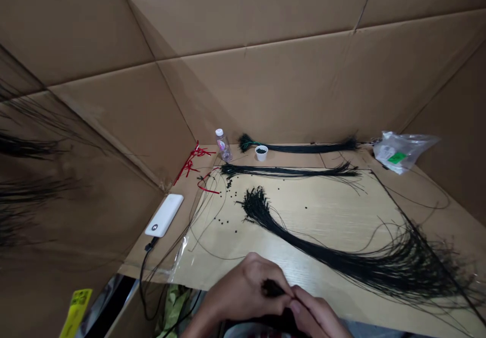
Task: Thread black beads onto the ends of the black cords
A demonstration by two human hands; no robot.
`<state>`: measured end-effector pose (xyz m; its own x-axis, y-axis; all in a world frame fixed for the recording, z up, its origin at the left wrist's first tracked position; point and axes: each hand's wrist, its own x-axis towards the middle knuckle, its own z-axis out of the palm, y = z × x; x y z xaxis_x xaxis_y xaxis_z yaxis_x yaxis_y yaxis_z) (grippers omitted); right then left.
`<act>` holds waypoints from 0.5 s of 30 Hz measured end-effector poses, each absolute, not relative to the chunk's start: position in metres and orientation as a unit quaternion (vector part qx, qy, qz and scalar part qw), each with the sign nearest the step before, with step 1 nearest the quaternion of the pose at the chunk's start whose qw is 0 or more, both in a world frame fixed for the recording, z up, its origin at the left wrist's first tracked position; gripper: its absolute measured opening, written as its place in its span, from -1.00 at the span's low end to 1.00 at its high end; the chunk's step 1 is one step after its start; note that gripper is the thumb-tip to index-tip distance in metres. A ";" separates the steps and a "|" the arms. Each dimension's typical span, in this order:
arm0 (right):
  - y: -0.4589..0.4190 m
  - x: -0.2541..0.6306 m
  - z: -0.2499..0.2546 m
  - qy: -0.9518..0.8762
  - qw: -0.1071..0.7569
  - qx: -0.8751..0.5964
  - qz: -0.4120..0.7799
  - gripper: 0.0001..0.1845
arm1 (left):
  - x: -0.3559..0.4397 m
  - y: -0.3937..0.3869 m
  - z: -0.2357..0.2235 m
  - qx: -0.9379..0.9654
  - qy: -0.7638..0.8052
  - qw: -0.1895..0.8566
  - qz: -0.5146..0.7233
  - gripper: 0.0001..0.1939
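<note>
At bottom centre of the frame, the left hand and the right hand are pinching a small tuft of black strands between them, with the grip narrow and the right hand's fingers pressing in against the left hand, so the exact finger placement is partly hidden. A dark mass of strands is sitting just below the hands, cut off by the bottom edge. Just past the hands, a long bundle of thin black cords is sprawling across the light wood table, its tufted end pointing toward centre and its loose ends fanning out to the lower right. Small black beads are lying scattered left of that tufted end. At left, a white power bank is resting on the cardboard beside the table, with a black cable trailing down from it. Farther up, a second black bundle is stretching across the table, and a third bundle with a green end is lying behind it. A white paper cup holding dark beads is standing just in front of the third bundle, a plastic water bottle is standing upright at the back left, and red ties are lying below it to the left. A clear plastic bag with a green label is sitting at upper right, against the cardboard wall.
</note>
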<state>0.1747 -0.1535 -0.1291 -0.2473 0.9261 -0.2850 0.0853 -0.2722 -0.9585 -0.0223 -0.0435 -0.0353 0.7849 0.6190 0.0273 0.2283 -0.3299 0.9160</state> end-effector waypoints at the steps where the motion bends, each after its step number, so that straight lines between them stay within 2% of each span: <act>1: -0.148 0.175 -0.127 -0.526 0.330 -0.490 0.612 -0.11 | -0.027 -0.038 -0.035 0.776 0.286 0.526 0.196 -0.94; 3: -0.140 0.178 -0.117 -0.551 0.321 -0.474 0.607 -0.16 | -0.033 -0.026 -0.033 0.744 0.329 0.546 0.199 -0.93; 6: -0.134 0.179 -0.096 -0.501 0.347 -0.494 0.620 -0.21 | -0.038 -0.006 -0.028 0.705 0.332 0.595 0.195 -0.81; 9: -0.128 0.177 -0.076 -0.413 0.395 -0.528 0.628 -0.18 | -0.038 0.016 -0.029 0.694 0.281 0.635 0.190 -0.60; 11: -0.124 0.177 -0.068 -0.375 0.415 -0.528 0.639 -0.18 | -0.036 0.032 -0.039 0.744 0.322 0.537 0.233 -0.59; 14: -0.114 0.185 -0.061 -0.391 0.432 -0.503 0.639 -0.26 | -0.034 0.057 -0.063 0.801 0.427 0.293 0.300 -0.63; 15: -0.111 0.189 -0.058 -0.403 0.440 -0.495 0.631 -0.29 | -0.035 0.065 -0.071 0.808 0.440 0.247 0.303 -0.62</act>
